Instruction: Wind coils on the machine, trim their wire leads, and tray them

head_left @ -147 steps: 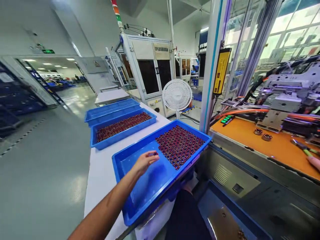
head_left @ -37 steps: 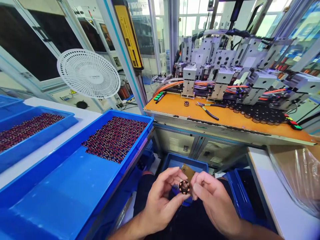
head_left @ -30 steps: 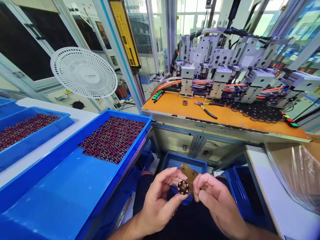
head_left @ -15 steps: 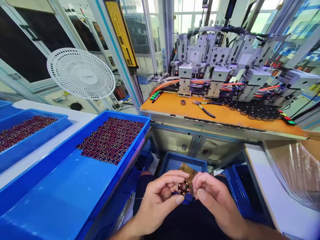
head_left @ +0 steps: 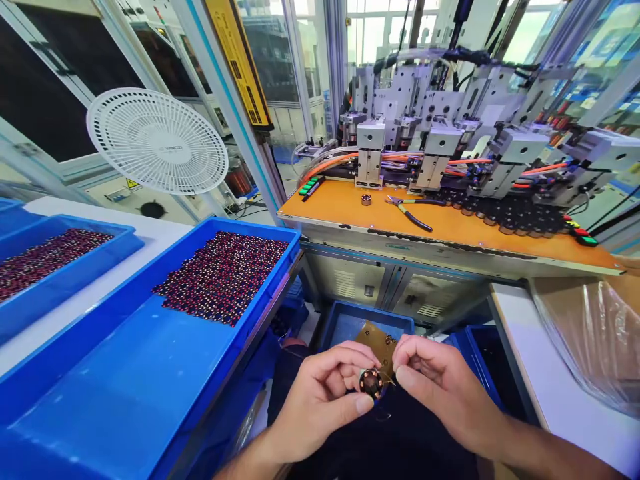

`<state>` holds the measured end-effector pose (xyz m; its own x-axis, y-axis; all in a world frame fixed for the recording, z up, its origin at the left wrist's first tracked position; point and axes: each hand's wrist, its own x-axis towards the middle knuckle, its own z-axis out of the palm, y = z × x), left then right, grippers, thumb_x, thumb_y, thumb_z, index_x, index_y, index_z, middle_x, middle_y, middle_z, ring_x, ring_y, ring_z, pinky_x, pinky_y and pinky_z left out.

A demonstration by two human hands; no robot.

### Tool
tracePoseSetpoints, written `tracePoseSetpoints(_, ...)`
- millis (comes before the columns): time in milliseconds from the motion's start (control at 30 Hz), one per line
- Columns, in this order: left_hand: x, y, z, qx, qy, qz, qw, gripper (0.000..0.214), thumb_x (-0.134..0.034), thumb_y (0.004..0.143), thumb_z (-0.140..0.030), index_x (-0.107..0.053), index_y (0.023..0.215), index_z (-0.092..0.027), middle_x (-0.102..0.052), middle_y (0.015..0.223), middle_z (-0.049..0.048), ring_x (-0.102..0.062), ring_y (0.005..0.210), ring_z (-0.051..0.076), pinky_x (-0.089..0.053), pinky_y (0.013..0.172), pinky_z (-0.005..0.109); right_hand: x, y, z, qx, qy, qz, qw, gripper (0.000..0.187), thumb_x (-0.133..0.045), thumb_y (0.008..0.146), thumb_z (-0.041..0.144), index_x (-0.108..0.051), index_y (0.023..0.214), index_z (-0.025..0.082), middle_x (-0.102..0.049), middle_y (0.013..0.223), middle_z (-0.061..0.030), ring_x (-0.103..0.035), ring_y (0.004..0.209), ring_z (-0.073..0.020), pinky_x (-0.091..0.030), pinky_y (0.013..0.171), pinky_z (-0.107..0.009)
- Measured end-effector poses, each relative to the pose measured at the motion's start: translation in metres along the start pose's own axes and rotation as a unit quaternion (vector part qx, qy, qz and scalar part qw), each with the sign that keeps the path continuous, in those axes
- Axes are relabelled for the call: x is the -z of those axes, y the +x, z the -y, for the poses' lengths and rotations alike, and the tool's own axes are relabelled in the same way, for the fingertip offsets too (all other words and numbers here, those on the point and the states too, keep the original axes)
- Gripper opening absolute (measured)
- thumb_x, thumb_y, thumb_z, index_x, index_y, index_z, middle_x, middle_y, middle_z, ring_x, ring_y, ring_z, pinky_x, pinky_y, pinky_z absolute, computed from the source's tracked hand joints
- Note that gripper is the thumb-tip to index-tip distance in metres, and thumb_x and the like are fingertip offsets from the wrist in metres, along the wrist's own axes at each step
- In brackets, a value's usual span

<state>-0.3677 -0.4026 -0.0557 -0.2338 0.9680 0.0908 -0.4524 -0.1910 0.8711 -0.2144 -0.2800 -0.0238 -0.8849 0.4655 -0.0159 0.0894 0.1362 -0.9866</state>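
My left hand (head_left: 327,390) holds a small round motor stator (head_left: 371,384) between thumb and fingers, its open face with copper windings turned up toward me. Thin wire ends (head_left: 389,380) stick out from its right side. Just right of these, my right hand (head_left: 430,380) is closed in a pinch, fingertips close to the wires. Whether a wire is between those fingertips I cannot make out. Below and behind the hands, a brown board (head_left: 375,343) with a few small ring-shaped parts lies across a blue bin (head_left: 340,320).
A blue tray (head_left: 125,380) at left holds many small dark-red parts; another blue tray (head_left: 95,267) lies beyond. On the orange bench (head_left: 340,210) are a single stator (head_left: 367,199), pliers (head_left: 410,212) and rows of black round parts (head_left: 520,217), before a machine (head_left: 430,133). A fan (head_left: 160,141) stands left.
My right hand has moved slightly right and up, away from the stator. The stator in my left hand has shifted a little right and down, and its wire ends now show in the gap.
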Motion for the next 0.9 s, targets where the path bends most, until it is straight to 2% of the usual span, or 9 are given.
tracePoseSetpoints(167, 0.0, 0.001, 0.0, 0.017, 0.001, 0.014, 1.0, 0.025, -0.079, 0.075, -0.014, -0.077, 0.098, -0.022, -0.062, 0.101, 0.0055, -0.062, 0.078, 0.01, -0.051, 0.071, 0.02, 0.0, 0.004, 0.007, 0.004, -0.032, 0.017, 0.999, 0.029, -0.057, 0.094, 0.037, -0.057, 0.072, 0.017, -0.053, 0.069, 0.0019, -0.046, 0.065, -0.0108, -0.036, 0.061, -0.023)
tracePoseSetpoints(333, 0.003, 0.0, -0.002, 0.03, -0.016, 0.016, 0.999, 0.024, -0.079, 0.074, -0.014, -0.078, 0.097, -0.022, -0.064, 0.102, 0.0057, -0.064, 0.074, 0.01, -0.053, 0.071, 0.022, 0.013, 0.002, 0.0, -0.016, -0.053, 0.015, 0.998, 0.033, -0.053, 0.096, 0.038, -0.053, 0.071, 0.017, -0.049, 0.068, 0.0027, -0.044, 0.064, -0.0106, -0.035, 0.059, -0.023)
tracePoseSetpoints(433, 0.004, -0.001, -0.002, 0.049, -0.017, 0.015, 0.999, 0.026, -0.08, 0.073, -0.016, -0.077, 0.098, -0.022, -0.065, 0.102, 0.0067, -0.064, 0.074, 0.012, -0.054, 0.07, 0.025, 0.02, 0.004, 0.008, -0.003, -0.078, 0.017, 0.997, 0.023, -0.058, 0.093, 0.034, -0.058, 0.077, 0.018, -0.053, 0.074, 0.0019, -0.048, 0.068, -0.0117, -0.039, 0.063, -0.023)
tracePoseSetpoints(500, 0.003, -0.001, -0.002, 0.075, -0.02, 0.021, 0.997, 0.028, -0.081, 0.071, -0.018, -0.077, 0.099, -0.02, -0.065, 0.097, 0.0064, -0.062, 0.073, 0.012, -0.053, 0.069, 0.027, 0.02, 0.009, 0.016, 0.028, -0.089, 0.043, 0.995, 0.012, -0.065, 0.088, 0.03, -0.061, 0.085, 0.019, -0.055, 0.08, 0.0013, -0.051, 0.074, -0.0125, -0.041, 0.068, -0.024)
tracePoseSetpoints(567, 0.001, -0.001, -0.001, 0.1, -0.017, 0.032, 0.994, 0.027, -0.083, 0.07, -0.022, -0.076, 0.096, -0.019, -0.065, 0.088, 0.0044, -0.058, 0.067, 0.01, -0.05, 0.064, 0.024, 0.018, 0.015, 0.023, 0.061, -0.099, 0.084, 0.99, 0.01, -0.07, 0.085, 0.025, -0.064, 0.09, 0.019, -0.057, 0.085, 0.001, -0.052, 0.078, -0.0125, -0.042, 0.072, -0.024)
tracePoseSetpoints(667, -0.002, -0.001, 0.0, 0.109, -0.023, 0.041, 0.993, 0.026, -0.084, 0.069, -0.025, -0.076, 0.093, -0.019, -0.061, 0.076, -0.0003, -0.05, 0.06, 0.007, -0.042, 0.057, 0.019, 0.012, 0.025, 0.025, 0.087, -0.107, 0.137, 0.981, 0.004, -0.068, 0.088, 0.02, -0.065, 0.086, 0.018, -0.058, 0.085, 0.0012, -0.054, 0.079, -0.0111, -0.043, 0.074, -0.024)
tracePoseSetpoints(700, -0.003, -0.002, -0.001, 0.109, -0.029, 0.043, 0.993, 0.026, -0.084, 0.069, -0.025, -0.076, 0.093, -0.02, -0.06, 0.075, -0.0012, -0.049, 0.059, 0.006, -0.041, 0.057, 0.018, 0.011, 0.028, 0.025, 0.092, -0.108, 0.145, 0.979, 0.008, -0.066, 0.09, 0.02, -0.064, 0.083, 0.017, -0.058, 0.084, 0.0014, -0.055, 0.078, -0.0107, -0.042, 0.073, -0.024)
tracePoseSetpoints(800, -0.001, -0.004, -0.001, 0.108, -0.03, 0.05, 0.992, 0.026, -0.083, 0.071, -0.024, -0.077, 0.096, -0.021, -0.061, 0.077, -0.0007, -0.052, 0.063, 0.007, -0.042, 0.061, 0.019, 0.006, 0.032, 0.021, 0.1, -0.113, 0.126, 0.981, 0.016, -0.061, 0.094, 0.02, -0.059, 0.078, 0.017, -0.056, 0.081, 0.0019, -0.053, 0.073, -0.0099, -0.041, 0.068, -0.023)
tracePoseSetpoints(900, 0.002, -0.005, -0.002, 0.087, -0.018, 0.041, 0.995, 0.026, -0.081, 0.073, -0.021, -0.077, 0.099, -0.023, -0.065, 0.089, 0.0022, -0.057, 0.072, 0.01, -0.045, 0.067, 0.022, 0.003, 0.029, 0.02, 0.096, -0.117, 0.083, 0.985, 0.018, -0.057, 0.094, 0.018, -0.055, 0.076, 0.017, -0.054, 0.079, 0.0024, -0.05, 0.072, -0.0099, -0.039, 0.066, -0.023)
